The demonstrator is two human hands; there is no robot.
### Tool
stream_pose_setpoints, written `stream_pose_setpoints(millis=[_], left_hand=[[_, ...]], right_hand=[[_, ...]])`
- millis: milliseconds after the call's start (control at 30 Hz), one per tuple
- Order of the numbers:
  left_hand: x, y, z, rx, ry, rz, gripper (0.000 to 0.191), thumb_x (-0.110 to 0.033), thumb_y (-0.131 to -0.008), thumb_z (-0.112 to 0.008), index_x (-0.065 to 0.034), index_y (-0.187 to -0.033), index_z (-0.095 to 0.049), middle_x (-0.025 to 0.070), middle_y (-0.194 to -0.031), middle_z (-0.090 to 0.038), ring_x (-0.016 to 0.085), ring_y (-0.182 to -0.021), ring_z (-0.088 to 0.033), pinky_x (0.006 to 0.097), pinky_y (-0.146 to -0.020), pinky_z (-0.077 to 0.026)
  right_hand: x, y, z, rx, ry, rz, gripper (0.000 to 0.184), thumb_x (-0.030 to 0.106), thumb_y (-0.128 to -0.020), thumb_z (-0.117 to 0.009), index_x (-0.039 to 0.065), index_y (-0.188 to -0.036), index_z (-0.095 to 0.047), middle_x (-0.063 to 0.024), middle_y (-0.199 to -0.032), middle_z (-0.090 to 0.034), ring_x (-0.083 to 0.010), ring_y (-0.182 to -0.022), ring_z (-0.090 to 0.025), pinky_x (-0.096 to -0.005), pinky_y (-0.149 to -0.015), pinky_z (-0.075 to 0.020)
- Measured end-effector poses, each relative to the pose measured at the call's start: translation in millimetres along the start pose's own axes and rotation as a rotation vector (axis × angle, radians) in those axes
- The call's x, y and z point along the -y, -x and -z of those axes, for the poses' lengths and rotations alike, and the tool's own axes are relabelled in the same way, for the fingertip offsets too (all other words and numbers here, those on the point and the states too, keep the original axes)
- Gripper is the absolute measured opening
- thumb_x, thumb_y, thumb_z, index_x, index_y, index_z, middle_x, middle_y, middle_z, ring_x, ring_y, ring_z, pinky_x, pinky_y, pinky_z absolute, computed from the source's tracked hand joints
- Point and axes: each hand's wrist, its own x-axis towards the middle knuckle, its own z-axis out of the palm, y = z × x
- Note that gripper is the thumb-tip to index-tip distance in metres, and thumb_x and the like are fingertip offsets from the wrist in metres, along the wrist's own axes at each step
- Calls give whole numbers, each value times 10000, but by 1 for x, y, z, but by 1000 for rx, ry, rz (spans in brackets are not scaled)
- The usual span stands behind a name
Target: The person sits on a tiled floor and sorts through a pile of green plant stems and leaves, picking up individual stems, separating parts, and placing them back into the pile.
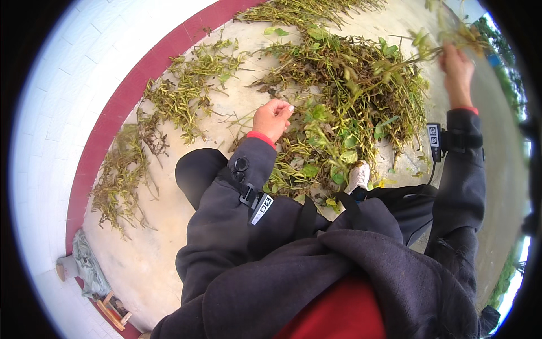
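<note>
My right hand (457,72), raised at the upper right, grips a stem of a pod-bearing bean plant (391,70). The held plant is partly blurred by motion, and its leafy stalks cross in front of the heap. My left hand (273,120) hovers at the left side of the heap, fingers curled and thumb against the index finger. Nothing shows between those fingertips. Below both hands spreads a large heap of bean plants (381,106), with yellow-green pods, brown dried leaves and some green leaves.
Smaller bunches of bean plants lie on the concrete floor (135,258) at left (120,182), upper left (186,93) and top (305,12). A white-tiled wall with a maroon base band (103,114) curves along the left. A grey plastic bag (87,262) and a wooden piece (112,313) sit against it.
</note>
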Motion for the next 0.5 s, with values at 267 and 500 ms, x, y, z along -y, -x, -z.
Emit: stream_pose_setpoints(millis=[267, 500], left_hand=[[-4, 6, -6, 331, 49, 91, 174, -143, -801, -558, -26, -930, -552, 46, -781, -590, 84, -581, -527, 203, -495, -437], [-7, 12, -12, 490, 131, 98, 224, -134, -775, -591, -29, -962, -529, 65, -808, -594, 98, -601, -544, 213, -503, -442]], right_hand=[[-31, 16, -15, 116, -230, -310, 144, 126, -767, -575, 32, -682, -505, -32, -603, -492, -106, -454, -461, -212, -355, -322], [-54, 53, -49, 254, -416, -432, 122, 107, -799, -538, 37, -720, -476, -26, -611, -469, -113, -482, -474, -209, -382, -339]])
